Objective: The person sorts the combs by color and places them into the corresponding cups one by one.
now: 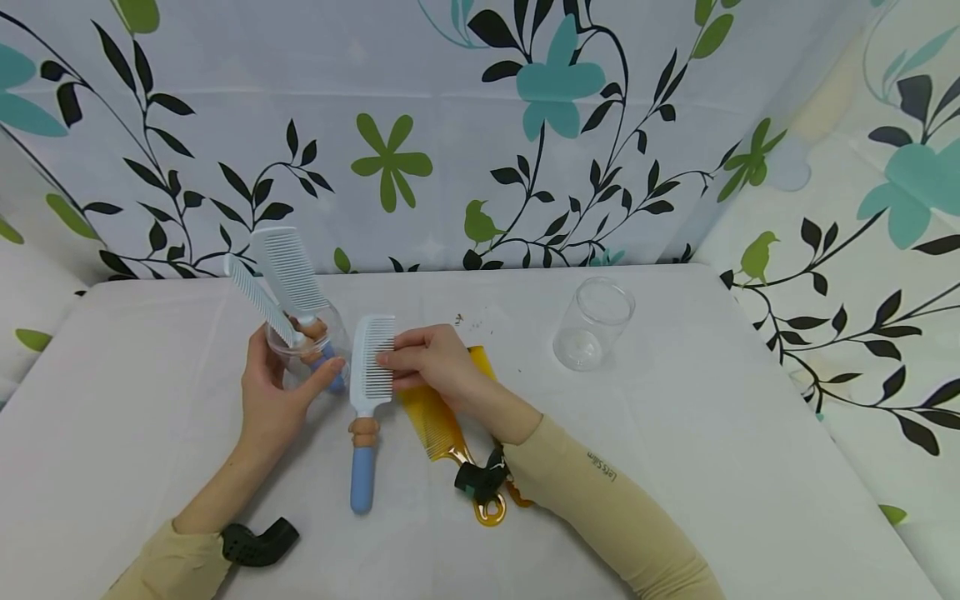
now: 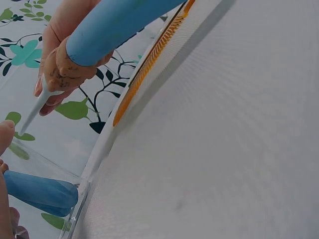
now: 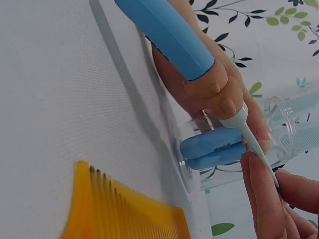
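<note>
My left hand (image 1: 273, 396) grips a clear plastic cup (image 1: 339, 332) in which two pale-blue combs (image 1: 288, 267) stand tilted, teeth end up and blue handles (image 3: 214, 149) at the bottom. Just right of the cup, my right hand (image 1: 435, 362) pinches another pale-blue comb (image 1: 369, 362) by its toothed head. That comb's blue handle (image 1: 362, 479) points toward me, below a brown figure-shaped collar (image 3: 214, 92). In both wrist views this comb is raised off the table.
Amber-yellow combs (image 1: 435, 421) lie on the white table (image 1: 645, 467) beneath my right forearm, partly hidden. A second clear cup (image 1: 588, 337) stands at the back right. Small brown crumbs (image 1: 460, 318) lie near the middle. Patterned cloth (image 1: 420, 67) hangs behind the table.
</note>
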`<control>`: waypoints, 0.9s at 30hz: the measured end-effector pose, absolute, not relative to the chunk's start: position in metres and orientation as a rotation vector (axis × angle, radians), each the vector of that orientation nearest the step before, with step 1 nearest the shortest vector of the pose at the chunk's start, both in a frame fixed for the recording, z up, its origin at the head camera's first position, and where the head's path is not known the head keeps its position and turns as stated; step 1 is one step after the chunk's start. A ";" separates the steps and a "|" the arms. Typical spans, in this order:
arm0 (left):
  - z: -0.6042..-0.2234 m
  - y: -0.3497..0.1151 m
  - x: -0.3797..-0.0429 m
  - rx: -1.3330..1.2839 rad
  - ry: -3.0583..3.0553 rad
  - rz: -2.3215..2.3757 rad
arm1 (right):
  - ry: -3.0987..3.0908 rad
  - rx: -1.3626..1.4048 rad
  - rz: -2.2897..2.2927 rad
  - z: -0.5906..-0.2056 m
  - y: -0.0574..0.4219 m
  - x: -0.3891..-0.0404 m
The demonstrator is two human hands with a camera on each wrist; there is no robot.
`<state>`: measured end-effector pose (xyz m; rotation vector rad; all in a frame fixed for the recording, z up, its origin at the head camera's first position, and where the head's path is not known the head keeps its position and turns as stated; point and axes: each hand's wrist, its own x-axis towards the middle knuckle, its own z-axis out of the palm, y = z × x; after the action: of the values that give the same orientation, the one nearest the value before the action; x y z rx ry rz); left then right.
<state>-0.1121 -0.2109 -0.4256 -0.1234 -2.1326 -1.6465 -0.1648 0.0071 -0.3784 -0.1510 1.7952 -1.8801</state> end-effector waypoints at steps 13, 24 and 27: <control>-0.426 -0.210 -0.113 -0.144 -2.126 -1.633 | 1.758 -0.215 -1.964 -0.368 0.011 -0.164; -0.426 -0.211 -0.113 -0.151 -2.129 -1.617 | 1.727 -0.250 -2.043 -0.363 0.013 -0.164; -0.426 -0.210 -0.113 -0.154 -2.129 -1.617 | 1.730 -0.251 -2.060 -0.362 0.013 -0.163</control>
<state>-0.1125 -0.2103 -0.4257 -0.1539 -2.1293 -1.6165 -0.1631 0.0129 -0.3617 -0.2506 1.7296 -2.0597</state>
